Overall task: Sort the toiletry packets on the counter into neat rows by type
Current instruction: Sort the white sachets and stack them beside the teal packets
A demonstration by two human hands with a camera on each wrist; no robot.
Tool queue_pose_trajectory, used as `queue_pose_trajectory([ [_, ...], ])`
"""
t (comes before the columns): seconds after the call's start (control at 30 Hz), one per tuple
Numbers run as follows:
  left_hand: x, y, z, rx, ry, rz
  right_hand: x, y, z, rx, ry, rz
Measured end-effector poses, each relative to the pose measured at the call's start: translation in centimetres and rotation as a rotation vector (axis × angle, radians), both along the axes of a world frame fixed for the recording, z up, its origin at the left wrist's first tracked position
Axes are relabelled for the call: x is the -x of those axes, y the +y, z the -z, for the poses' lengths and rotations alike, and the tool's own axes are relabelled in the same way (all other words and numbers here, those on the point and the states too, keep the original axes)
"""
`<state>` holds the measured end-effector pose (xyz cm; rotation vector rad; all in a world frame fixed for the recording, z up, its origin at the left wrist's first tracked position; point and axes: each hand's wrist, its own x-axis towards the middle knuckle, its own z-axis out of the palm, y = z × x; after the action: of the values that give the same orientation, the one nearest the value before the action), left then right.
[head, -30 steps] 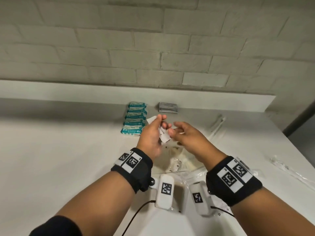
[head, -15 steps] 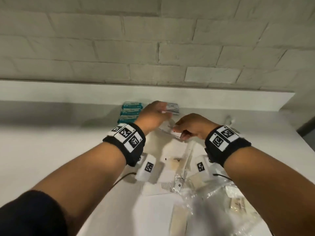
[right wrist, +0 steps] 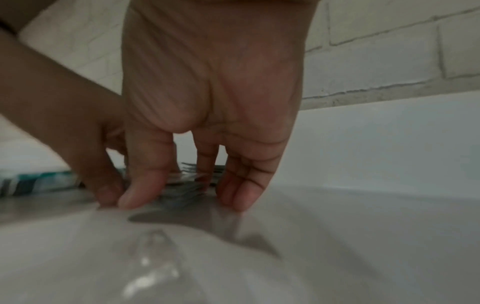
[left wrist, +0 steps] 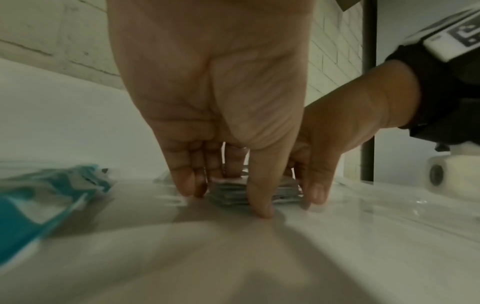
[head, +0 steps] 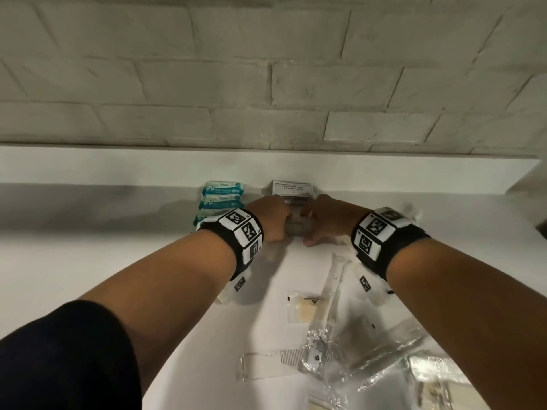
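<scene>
A small stack of grey shampoo sachets [head: 298,227] lies at the back of the white counter [head: 88,261], with a labelled sachet [head: 291,189] just behind it. My left hand [head: 279,229] and right hand [head: 312,232] stand on either side of the stack. In the left wrist view my left hand [left wrist: 226,201] points down, its thumb in front of the sachets [left wrist: 284,191] and its fingers at their left. My right hand [right wrist: 187,200] brackets the sachets [right wrist: 193,178] the same way, its fingertips on the counter. A row of teal packets [head: 222,192] lies to the left.
Nearer me on the right lie a long clear sleeve [head: 334,291], a yellowish sachet [head: 306,309], a comb in clear wrap [head: 291,356] and crumpled clear bags [head: 384,365]. A white ledge [head: 118,167] and a brick wall [head: 266,84] close the back.
Both hands have reached forward from mid-counter to the back, carrying a white sachet, and have come down around the grey stack. The sachet is no longer held up in the air.
</scene>
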<state>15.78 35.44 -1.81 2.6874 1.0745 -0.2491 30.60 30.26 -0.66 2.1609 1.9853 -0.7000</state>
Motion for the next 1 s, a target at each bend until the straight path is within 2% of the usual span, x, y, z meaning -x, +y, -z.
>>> queue_pose_trajectory([
  [0.13, -0.4, 0.3, -0.1, 0.043, -0.034, -0.005, 0.5, 0.0, 0.4, -0.044, -0.136, -0.122],
  [0.4, -0.4, 0.4, 0.2, 0.058, -0.039, -0.006, 0.5, 0.0, 0.9, -0.106, -0.135, -0.126],
  [0.57, 0.2, 0.0, 0.0, 0.030, -0.061, -0.042, -0.7, -0.8, 0.8, -0.101, 0.053, 0.038],
  [0.63, 0.9, -0.6, -0.5, -0.028, -0.127, -0.107, -1.7, -1.9, -0.1, -0.155, 0.104, 0.090],
  [0.73, 1.7, -2.5, -1.6, -0.059, -0.267, -0.135, -2.0, -4.8, -1.8, -0.136, 0.129, 0.014],
  [0.8, 1.8, -4.6, -2.2, 0.012, -0.209, -0.022, -1.1, -7.4, -2.2, 0.000, 0.220, -0.074],
  [0.87, 1.6, -7.3, -2.4, 0.103, -0.085, 0.121, -0.3, -10.2, -1.6, 0.065, 0.078, -0.195],
  [0.93, 1.4, -9.7, -2.2, 0.136, 0.023, 0.221, -0.4, -12.7, -0.4, -0.011, -0.169, -0.305],
  [1.0, 1.3, -11.5, -1.4, 0.147, 0.048, 0.229, -1.3, -14.9, -0.1, -0.058, -0.258, -0.269],
])
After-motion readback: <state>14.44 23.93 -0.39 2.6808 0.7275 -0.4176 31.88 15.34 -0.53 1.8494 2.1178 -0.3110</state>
